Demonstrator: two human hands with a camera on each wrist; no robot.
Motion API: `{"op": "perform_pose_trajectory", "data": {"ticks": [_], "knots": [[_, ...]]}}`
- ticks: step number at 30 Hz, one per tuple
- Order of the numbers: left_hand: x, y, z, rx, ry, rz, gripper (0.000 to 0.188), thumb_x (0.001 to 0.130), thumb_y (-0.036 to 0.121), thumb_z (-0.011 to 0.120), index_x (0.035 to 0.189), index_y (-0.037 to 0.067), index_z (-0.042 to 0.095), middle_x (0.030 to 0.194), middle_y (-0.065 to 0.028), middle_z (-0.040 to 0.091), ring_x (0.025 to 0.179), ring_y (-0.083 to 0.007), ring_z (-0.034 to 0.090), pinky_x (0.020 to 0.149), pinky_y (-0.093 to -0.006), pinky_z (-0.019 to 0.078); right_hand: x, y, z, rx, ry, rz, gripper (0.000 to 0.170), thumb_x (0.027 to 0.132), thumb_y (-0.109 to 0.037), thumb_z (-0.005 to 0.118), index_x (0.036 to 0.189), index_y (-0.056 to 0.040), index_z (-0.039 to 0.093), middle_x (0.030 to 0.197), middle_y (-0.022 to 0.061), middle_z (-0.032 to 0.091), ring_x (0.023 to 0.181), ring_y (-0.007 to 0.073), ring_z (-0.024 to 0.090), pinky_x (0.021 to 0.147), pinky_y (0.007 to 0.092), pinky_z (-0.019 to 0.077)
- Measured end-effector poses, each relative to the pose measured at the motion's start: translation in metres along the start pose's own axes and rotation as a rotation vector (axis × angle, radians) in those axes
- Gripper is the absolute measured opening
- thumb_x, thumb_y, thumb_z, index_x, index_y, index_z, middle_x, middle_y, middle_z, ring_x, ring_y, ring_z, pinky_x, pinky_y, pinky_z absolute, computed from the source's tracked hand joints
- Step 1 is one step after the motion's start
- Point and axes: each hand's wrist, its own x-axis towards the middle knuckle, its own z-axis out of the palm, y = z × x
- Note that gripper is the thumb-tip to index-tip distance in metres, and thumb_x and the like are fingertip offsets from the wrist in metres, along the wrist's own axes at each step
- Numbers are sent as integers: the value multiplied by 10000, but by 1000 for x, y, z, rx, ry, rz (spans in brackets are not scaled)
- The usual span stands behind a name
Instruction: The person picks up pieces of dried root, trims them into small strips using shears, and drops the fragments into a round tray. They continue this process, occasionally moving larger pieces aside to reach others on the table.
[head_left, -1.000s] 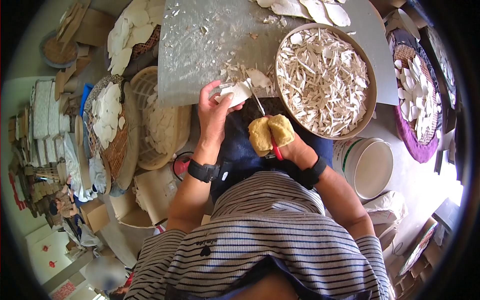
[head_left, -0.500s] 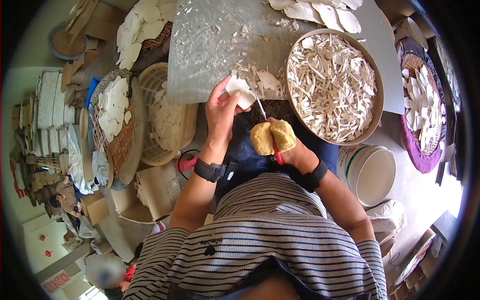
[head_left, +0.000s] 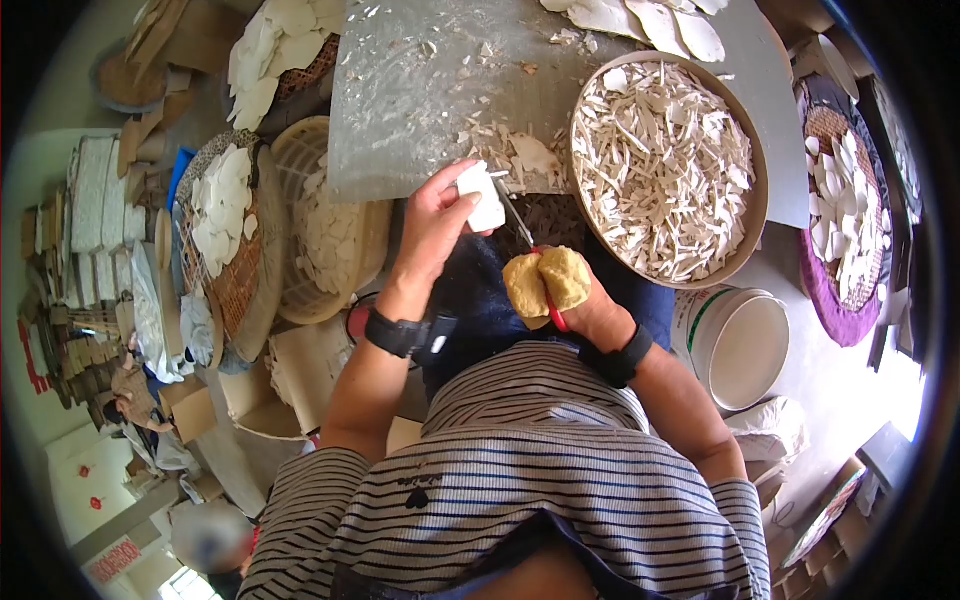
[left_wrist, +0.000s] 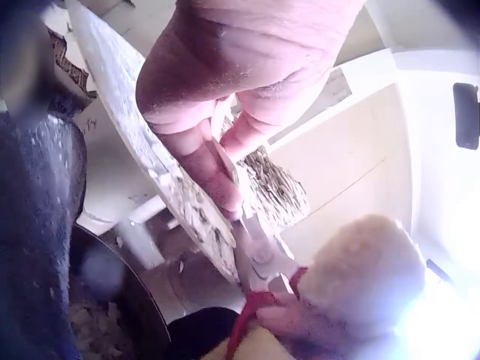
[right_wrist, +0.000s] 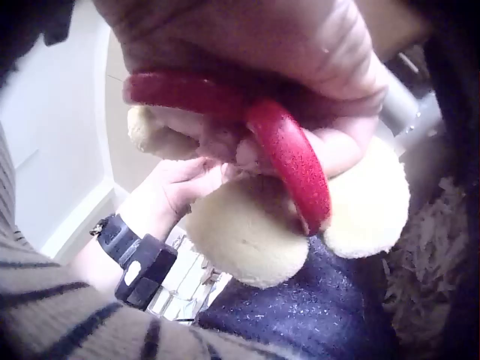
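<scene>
"Red handles (right_wrist: 291, 157) showed clearly in the right wrist view. What was the right hand (head_left: 592, 308) doing with them?"

"Gripping them. Its fingers were curled round the scissors (head_left: 522, 230), whose blades pointed up and away from the body."

"And why the yellow padding (head_left: 567, 280)?"

"It sat in two soft lumps about the handles, I'd guess to spare the fingers from hard edges."

"Where was the white piece (head_left: 484, 205)?"

"Pinched in the left hand (head_left: 430, 230), just beside the blades. The grip kept to one side, which left the edge facing the scissors free. Whether the blades were biting into it, I couldn't tell."

"Both hands were over the lap, not over the tabletop (head_left: 400, 110)?"

"Yes, just off its near edge. That probably gave the elbows room and kept the work close to the round tray (head_left: 757, 215)."

"Which held what?"

"A heap of pale slivers (head_left: 665, 165). It stood near the right hand, jutting past the tabletop's edge, a handy spot, I'd judge, for catching narrow bits."

"And the larger flat pieces (head_left: 690, 35)?"

"They lay at the far side, beyond the tray, apart from the slivers, perhaps so that the two sizes didn't mix. Loose scraps (head_left: 490, 145) lay nearer, by the tabletop's edge."
</scene>
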Motion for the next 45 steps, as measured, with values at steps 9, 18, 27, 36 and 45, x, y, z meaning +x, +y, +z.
{"op": "perform_pose_trajectory", "data": {"ticks": [9, 18, 27, 36, 45], "knots": [[21, 52, -89, 838, 533, 707, 310, 720, -15, 569, 1026, 24, 598, 1004, -119, 611, 939, -241, 573, 859, -330, 431, 14, -34, -11, 1150, -62, 665, 124, 857, -62, 518, 971, -16, 538, 795, 9, 554, 712, 94, 543, 650, 230, 456], [81, -20, 36, 1346, 144, 850, 258, 715, 57, 571, 970, 41, 597, 1007, -106, 561, 1001, -262, 512, 884, -380, 417, 12, -62, -17, 931, 43, 591, 151, 845, -47, 570, 994, -23, 574, 743, -24, 531, 619, 55, 498, 561, 200, 428], [-13, -11, -67, -35, 194, 184, 125, 889, 55, 483, 987, -17, 454, 868, -171, 618, 654, -205, 642, 543, -261, 519, 12, -73, -15, 405, 63, 442, 137, 842, -121, 603, 941, -28, 618, 755, 6, 595, 667, 86, 551, 608, 228, 442], [-199, -53, -251, -1149, 1025, 506, 290, 896, 173, 504, 1038, -80, 506, 1073, -209, 569, 1034, -302, 559, 904, -387, 497, -17, -11, -9, -452, -75, -190, 211, 826, -187, 579, 1015, -99, 615, 945, 92, 622, 835, 266, 590, 736, 346, 464], [-125, 156, 60, -620, -1001, 306, 140, 764, 45, 616, 881, -32, 608, 672, -118, 630, 605, -205, 630, 628, -281, 524, -24, -8, -15, -240, -223, -14, 216, 862, -185, 514, 1035, -78, 586, 978, 88, 596, 879, 272, 575, 771, 349, 466]]}}
